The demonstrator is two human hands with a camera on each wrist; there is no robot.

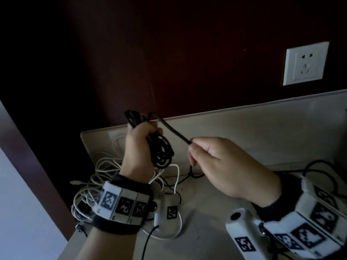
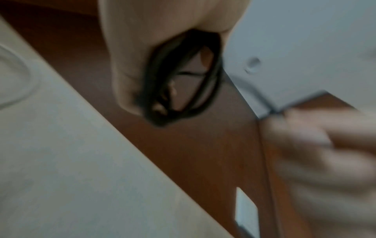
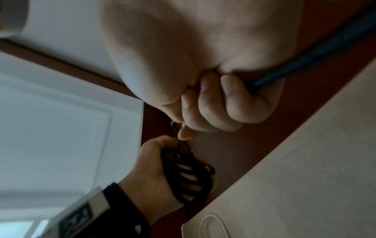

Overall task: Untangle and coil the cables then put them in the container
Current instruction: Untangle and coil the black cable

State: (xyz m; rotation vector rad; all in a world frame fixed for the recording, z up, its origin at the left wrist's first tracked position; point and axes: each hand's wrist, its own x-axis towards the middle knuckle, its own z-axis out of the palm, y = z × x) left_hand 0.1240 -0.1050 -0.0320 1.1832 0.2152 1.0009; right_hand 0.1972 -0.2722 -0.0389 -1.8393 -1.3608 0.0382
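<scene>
- Left hand [image 1: 139,147] raised above table, fingers curled tight round black coil [image 1: 161,152]; loops hang below fist, more stick out above it.
- Same grip in left wrist view: coil [image 2: 183,83] bunched against palm [image 2: 162,24], blurred.
- Right hand [image 1: 225,166] closed, thumb and forefinger pinching free black strand [image 1: 174,131] that runs up-left to top of coil; other fingers curled in.
- Right wrist view: fingers [image 3: 213,103] folded on cable [image 3: 317,58] passing through fist; left hand [image 3: 154,167] and coil [image 3: 189,175] beyond.
- Strand taut-ish between hands, hands near, not touching.
- White cables [image 1: 105,171] in loose tangle on table [image 1: 262,132] below left wrist; thin black cable [image 1: 195,175] lying under right hand.
- Marker bands with small cameras on both wrists.
- Pale table against dark red-brown wall [image 1: 187,53]; white socket [image 1: 306,63] on wall, upper right.
- Container not seen.
- Dim light.
</scene>
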